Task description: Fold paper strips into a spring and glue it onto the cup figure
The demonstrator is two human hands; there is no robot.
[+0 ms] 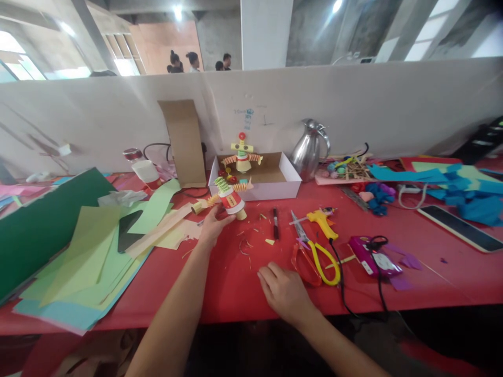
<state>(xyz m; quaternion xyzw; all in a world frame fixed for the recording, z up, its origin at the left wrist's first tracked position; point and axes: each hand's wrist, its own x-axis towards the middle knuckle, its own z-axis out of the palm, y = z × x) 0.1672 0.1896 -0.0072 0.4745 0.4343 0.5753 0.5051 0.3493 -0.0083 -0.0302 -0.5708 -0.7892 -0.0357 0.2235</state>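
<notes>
My left hand [214, 226] is closed on a paper figure [231, 201] with a red and white body, a green springy paper neck and folded orange paper arms. The figure leans to the left, its yellow foot near the table. My right hand [285, 293] rests on the red tabletop with its fingers curled together, and nothing shows in them. Just right of it lie scissors [320, 262] with yellow and red handles. Beyond the figure, a similar paper figure [242, 160] with a red ball on its head is upright in a white box [271, 191].
A yellow glue gun [323, 224], a dark pen [275, 224] and a magenta device [373, 256] with a black cable lie to the right. A steel jug [309, 152] stands behind. Coloured paper sheets [84, 256] cover the left. A phone [461, 228] lies far right.
</notes>
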